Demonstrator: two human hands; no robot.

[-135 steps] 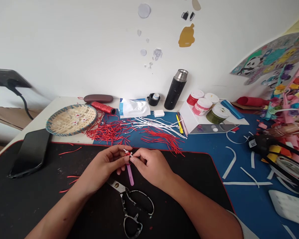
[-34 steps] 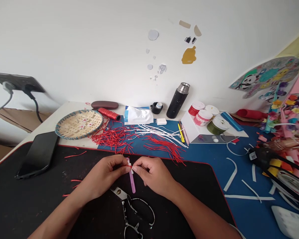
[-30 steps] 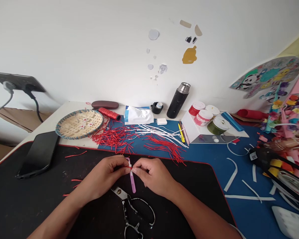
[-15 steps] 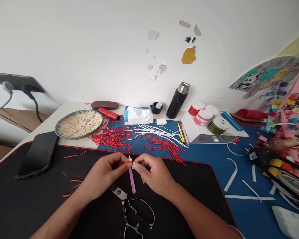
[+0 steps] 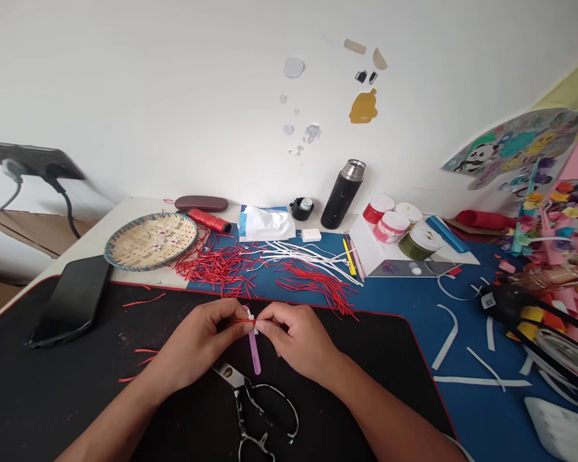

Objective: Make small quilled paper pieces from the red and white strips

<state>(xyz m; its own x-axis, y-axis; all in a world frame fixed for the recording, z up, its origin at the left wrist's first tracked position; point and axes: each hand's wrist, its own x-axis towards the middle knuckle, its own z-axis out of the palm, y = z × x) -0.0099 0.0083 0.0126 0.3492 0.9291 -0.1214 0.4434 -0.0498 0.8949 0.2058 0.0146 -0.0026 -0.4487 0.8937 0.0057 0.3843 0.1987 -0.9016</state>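
Over the black mat, my left hand [image 5: 200,343] pinches a short red cord [image 5: 243,321] between thumb and forefinger. My right hand [image 5: 301,337] is closed in a pinch at the cord's other end, just to the right. The cord crosses a small white knotted piece [image 5: 252,317] between my fingertips. A flat purple stick [image 5: 254,353] runs down from beneath the white piece. Below my hands lie scissors [image 5: 238,378] with dark handles, their blades partly hidden under my left hand.
Red cord pieces [image 5: 219,266] and white cords [image 5: 298,251] lie behind the mat. A woven basket [image 5: 125,240] and a phone [image 5: 77,298] are at left. A black flask [image 5: 341,196] and lidded jars [image 5: 392,226] stand at the back; white strips [image 5: 481,382] lie right.
My fingertips have drawn the red cord taut across the white piece, with both hands slightly lower. The scissors and purple stick stay in place.
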